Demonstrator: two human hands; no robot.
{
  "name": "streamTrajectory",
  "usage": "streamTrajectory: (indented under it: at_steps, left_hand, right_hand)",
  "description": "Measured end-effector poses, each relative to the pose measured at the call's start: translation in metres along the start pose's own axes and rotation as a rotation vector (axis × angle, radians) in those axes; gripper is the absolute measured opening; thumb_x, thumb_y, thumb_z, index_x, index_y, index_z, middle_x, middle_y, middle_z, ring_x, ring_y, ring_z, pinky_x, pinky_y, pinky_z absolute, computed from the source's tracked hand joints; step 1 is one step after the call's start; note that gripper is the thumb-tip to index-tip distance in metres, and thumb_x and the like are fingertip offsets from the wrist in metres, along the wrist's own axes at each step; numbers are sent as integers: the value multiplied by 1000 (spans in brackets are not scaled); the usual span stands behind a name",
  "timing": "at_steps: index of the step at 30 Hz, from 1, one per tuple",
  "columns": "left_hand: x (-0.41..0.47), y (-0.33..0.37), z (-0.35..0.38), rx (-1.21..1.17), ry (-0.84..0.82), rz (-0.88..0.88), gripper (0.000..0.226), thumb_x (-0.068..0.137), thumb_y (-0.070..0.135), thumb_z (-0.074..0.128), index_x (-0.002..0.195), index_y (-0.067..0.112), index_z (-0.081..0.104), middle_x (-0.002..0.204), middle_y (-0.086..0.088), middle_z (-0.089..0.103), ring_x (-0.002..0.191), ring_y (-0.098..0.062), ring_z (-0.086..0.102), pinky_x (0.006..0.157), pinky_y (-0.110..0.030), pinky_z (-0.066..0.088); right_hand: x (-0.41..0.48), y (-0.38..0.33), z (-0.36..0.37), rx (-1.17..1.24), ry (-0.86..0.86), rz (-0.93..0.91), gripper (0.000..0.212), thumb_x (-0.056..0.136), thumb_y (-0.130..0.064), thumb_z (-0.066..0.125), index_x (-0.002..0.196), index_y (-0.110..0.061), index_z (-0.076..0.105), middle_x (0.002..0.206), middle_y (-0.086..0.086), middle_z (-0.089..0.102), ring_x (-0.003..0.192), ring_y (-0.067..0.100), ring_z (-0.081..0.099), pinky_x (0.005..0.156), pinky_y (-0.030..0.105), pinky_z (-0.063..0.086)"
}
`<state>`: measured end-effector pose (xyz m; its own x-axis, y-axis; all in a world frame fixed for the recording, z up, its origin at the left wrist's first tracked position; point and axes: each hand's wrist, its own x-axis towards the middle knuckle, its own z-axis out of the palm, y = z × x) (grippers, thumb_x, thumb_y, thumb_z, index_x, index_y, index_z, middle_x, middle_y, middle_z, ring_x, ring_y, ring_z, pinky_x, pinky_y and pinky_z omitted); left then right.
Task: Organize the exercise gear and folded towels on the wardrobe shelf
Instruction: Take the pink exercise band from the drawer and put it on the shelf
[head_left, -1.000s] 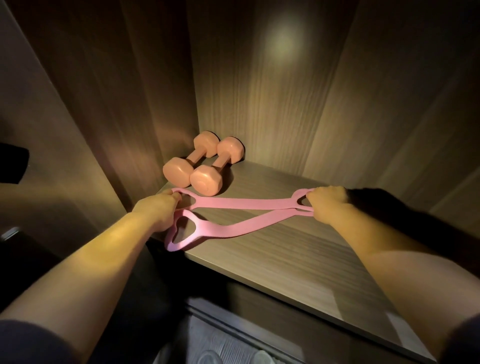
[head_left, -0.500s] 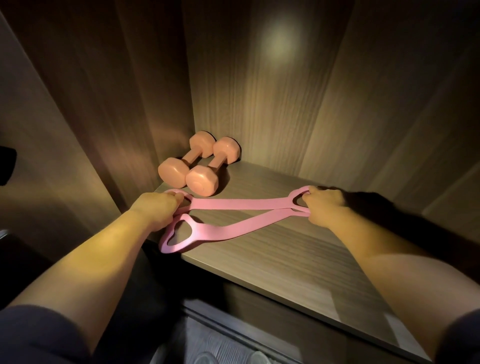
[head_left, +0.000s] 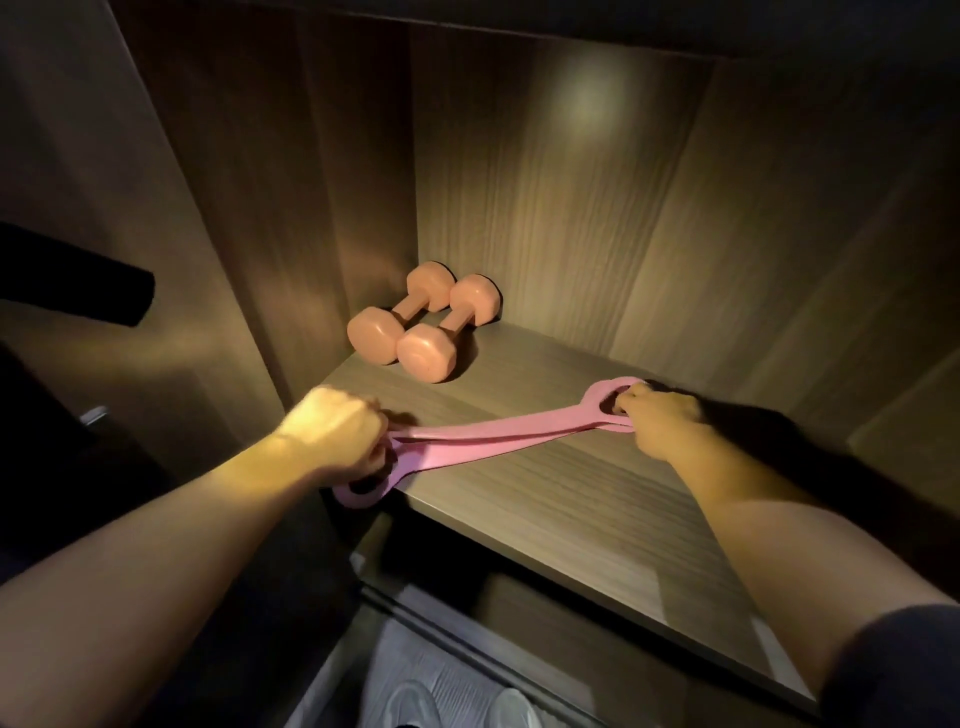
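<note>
Below the shelf (head_left: 571, 499), nearest the camera, two pale shoes (head_left: 415, 704) stand on a grey floor, cut off by the frame edge. Both forearms reach up & fwd to the shelf, w/ a dark sleeve (head_left: 893, 670) on the right arm.

The left hand (head_left: 332, 436) is at the shelf's front-left corner, its fist curled tight round the left end of the pink resistance band (head_left: 493, 434). One handle loop of the band hangs past the shelf's front edge, just under that fist. From there the band runs as two flat strands across the shelf top, toward the right side & a bit deeper in, lying on the wood.

The right hand (head_left: 657, 421) is over the shelf's right half, fingers hooked thru the loop at the band's other end. So the band lies btw the two hands, held at both ends, strands fairly straight.

Further in, at the shelf's back-left corner, two peach dumbbells (head_left: 421, 330) lie close side by side, apart from the band, one end of each facing fwd. Behind the shelf is a wood-grain back panel (head_left: 545, 182) w/ a soft light spot high up.
</note>
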<state>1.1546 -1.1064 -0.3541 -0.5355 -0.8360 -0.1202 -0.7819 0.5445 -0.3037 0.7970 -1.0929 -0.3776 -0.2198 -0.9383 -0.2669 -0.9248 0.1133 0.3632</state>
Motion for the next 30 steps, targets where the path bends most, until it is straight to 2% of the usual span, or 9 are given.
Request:
streamTrajectory:
  at_steps: [6, 10, 13, 16, 18, 21, 23, 25, 30]
  left_hand:
    - [2, 19, 33, 0, -166, -24, 50, 86, 65, 51, 114, 23, 55, 97, 4, 61, 78, -13, 57, 67, -27, 44]
    - [8, 25, 40, -26, -167, -22, 33, 84, 49, 59, 104, 23, 58, 88, 5, 58, 74, -15, 52, 67, -28, 44]
    - [11, 28, 40, -146, -221, -49, 21, 79, 42, 62, 91, 26, 54, 92, 4, 62, 74, -14, 53, 65, -27, 42]
    - [15, 26, 28, -259, -307, -105, 15, 80, 39, 62, 90, 30, 55, 80, 7, 59, 69, -10, 57, 58, -25, 41]
    - [18, 24, 18, -205, -245, -115, 15, 82, 39, 60, 95, 30, 59, 76, 9, 58, 67, -8, 55, 64, -27, 41]
    - [23, 12, 7, 6, -94, -114, 16, 88, 36, 58, 101, 27, 60, 70, 12, 52, 64, -7, 47, 93, -39, 38]
    - [28, 1, -3, 149, 5, -128, 16, 92, 38, 53, 102, 27, 58, 64, 12, 48, 65, -10, 49, 103, -43, 32]
    - [34, -9, -13, 254, 55, -159, 18, 93, 42, 48, 98, 28, 58, 60, 11, 45, 69, -14, 56, 106, -45, 28]
    - [45, -22, -7, 300, -20, -337, 6, 92, 32, 59, 86, 31, 61, 72, 14, 57, 89, -13, 64, 109, -43, 24]
  right_hand:
    - [1, 1, 3, -28, 30, -36, 54, 91, -7, 61, 140, -22, 44, 143, 5, 40, 114, 27, 57, 78, 33, 46]
    - [3, 1, 0, -91, 29, -47, 42, 92, -12, 63, 132, -20, 51, 133, 5, 46, 106, 25, 60, 70, 30, 42]
    - [4, 1, -2, -140, 37, -83, 35, 93, -27, 60, 127, -24, 54, 134, 4, 45, 104, 24, 60, 71, 30, 43]
    - [2, 0, -3, -174, 47, -92, 37, 92, -41, 54, 125, -25, 55, 135, 3, 45, 99, 22, 60, 70, 28, 41]
    - [0, -1, -3, -196, 55, -93, 38, 91, -46, 51, 122, -25, 58, 133, 2, 47, 98, 20, 60, 69, 27, 40]
    - [-3, 1, -4, -135, 77, 0, 40, 89, -42, 55, 122, -20, 57, 119, 0, 58, 97, 19, 63, 70, 25, 40]
    - [-6, 4, -5, -129, 100, 57, 39, 89, -38, 54, 123, -18, 56, 116, 0, 61, 102, 19, 61, 80, 29, 41]
    - [-6, 7, -4, -203, 165, 35, 36, 89, -39, 52, 119, -22, 61, 122, -1, 58, 109, 21, 55, 93, 36, 33]
    - [-7, 1, -1, -162, 348, -84, 26, 89, -32, 52, 109, -24, 66, 119, -1, 59, 107, 23, 53, 91, 39, 29]
